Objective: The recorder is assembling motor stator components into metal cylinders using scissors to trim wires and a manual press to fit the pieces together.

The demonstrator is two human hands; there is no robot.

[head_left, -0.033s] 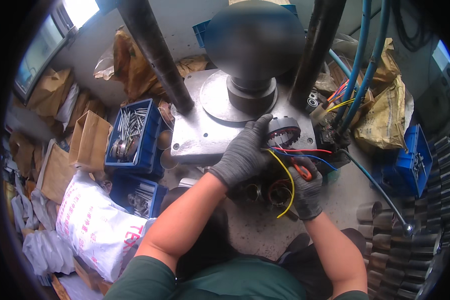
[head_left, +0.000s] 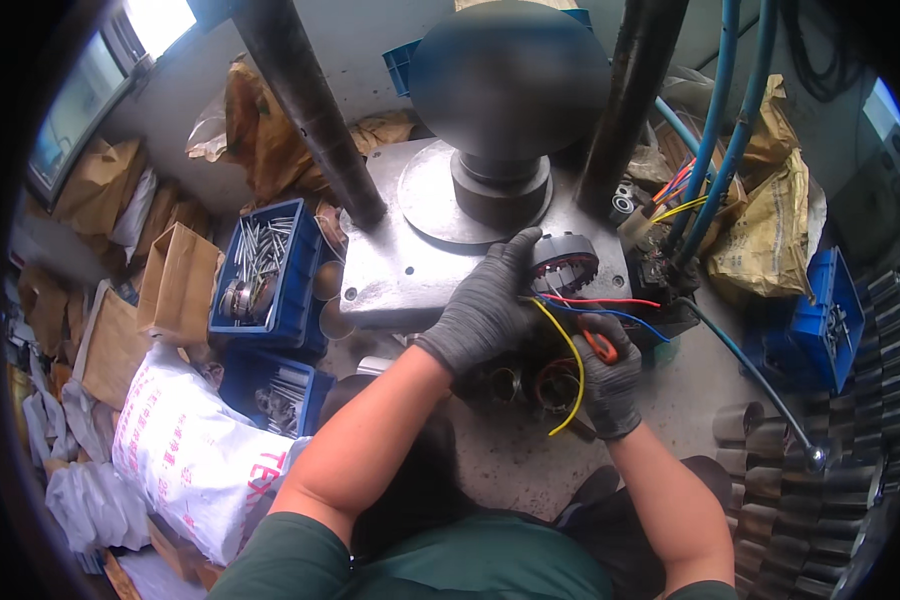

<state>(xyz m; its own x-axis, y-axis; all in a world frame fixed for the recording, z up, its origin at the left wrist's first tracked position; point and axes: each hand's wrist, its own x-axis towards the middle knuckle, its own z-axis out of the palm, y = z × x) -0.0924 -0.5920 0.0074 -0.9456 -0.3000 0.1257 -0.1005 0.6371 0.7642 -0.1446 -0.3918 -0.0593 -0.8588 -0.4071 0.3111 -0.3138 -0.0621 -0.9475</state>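
Your left hand (head_left: 485, 305) fingers clamp the motor coil (head_left: 564, 264) on the steel plate (head_left: 410, 265) (steadying it); your right hand (head_left: 608, 380) grips orange-handled cutters (head_left: 599, 345) beside its trailing wires (head_left: 610, 302).

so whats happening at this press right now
A person in grey gloves works at a press's steel plate. The left hand steadies a round wound stator on the plate, its red, blue and yellow wires trailing out. The right hand holds an orange-handled tool by the wires. A blue bin of metal pins sits to the left.
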